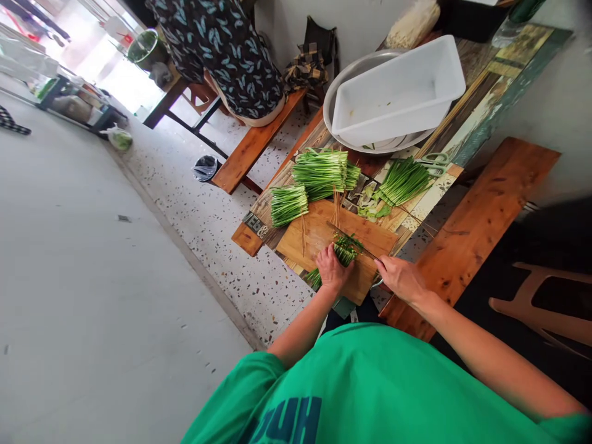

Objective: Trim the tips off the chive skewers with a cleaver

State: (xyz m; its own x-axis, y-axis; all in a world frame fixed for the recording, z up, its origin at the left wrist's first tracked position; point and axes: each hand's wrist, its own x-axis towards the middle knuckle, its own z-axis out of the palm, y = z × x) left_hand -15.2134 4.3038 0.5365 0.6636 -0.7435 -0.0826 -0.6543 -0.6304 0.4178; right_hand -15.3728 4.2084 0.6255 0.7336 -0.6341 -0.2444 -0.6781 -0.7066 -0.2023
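Observation:
My left hand point(332, 270) is closed over a bunch of green chives point(345, 251) lying on the wooden cutting board point(296, 237). In my right hand point(403, 279) is a knife point(358, 245), its dark blade across the far end of the bunch. Small green bits lie around the blade. Thin wooden skewers point(337, 209) rest on the board's far side. Beyond it are stacked cut chives point(321, 172) and a smaller stack point(289, 205) to the left. Another pile of chives point(406, 180) lies at the right, beside loose pale leaves point(369, 202).
A white plastic tub point(398, 98) sits in a metal basin point(329, 114) on the table's far part. Green-handled scissors point(435, 163) lie near the right edge. Wooden benches point(490, 213) flank the table. A person in patterned clothing point(226, 55) is on the far bench.

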